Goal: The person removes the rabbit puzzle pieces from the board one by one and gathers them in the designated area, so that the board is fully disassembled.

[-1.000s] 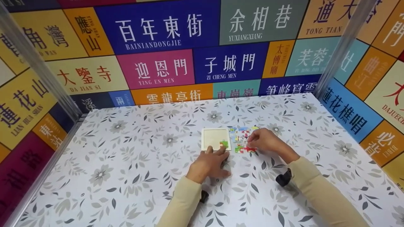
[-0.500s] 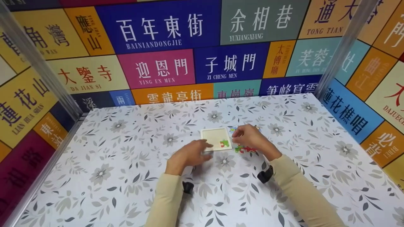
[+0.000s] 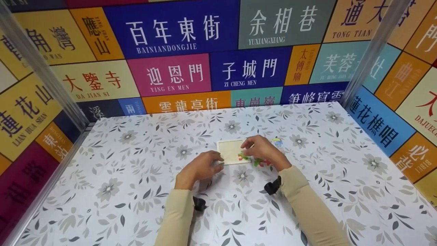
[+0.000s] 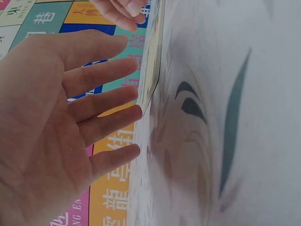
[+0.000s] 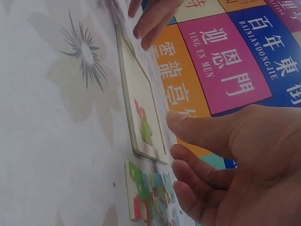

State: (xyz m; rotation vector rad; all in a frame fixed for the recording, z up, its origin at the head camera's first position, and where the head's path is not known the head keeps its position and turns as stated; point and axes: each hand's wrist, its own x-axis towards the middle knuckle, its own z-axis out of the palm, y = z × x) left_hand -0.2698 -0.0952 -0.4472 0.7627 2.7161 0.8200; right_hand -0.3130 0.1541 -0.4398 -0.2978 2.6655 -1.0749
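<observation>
A shallow, cream puzzle tray (image 3: 229, 150) lies on the patterned cloth, with a green-and-red jigsaw piece (image 5: 145, 128) in its near right corner. My left hand (image 3: 201, 167) is beside the tray's left edge; in the left wrist view its fingers (image 4: 110, 100) stretch out, spread and holding nothing. Over the tray's right side is my right hand (image 3: 263, 148), partly hiding it. The right wrist view shows that thumb (image 5: 197, 129) apart from the bent fingers, with no piece visible between them. Several loose jigsaw pieces (image 5: 136, 190) lie right of the tray, partly covered by the right hand.
A white cloth (image 3: 136, 177) with grey flowers and leaves covers the table. Behind it stands a wall (image 3: 170, 34) of coloured panels with Chinese lettering. Clear upright strips (image 3: 372, 51) mark the corners. Each wrist wears a black device (image 3: 273, 187).
My right hand has moved left from the loose pieces to over the tray. My left hand has drawn back from the tray's near edge to its left side.
</observation>
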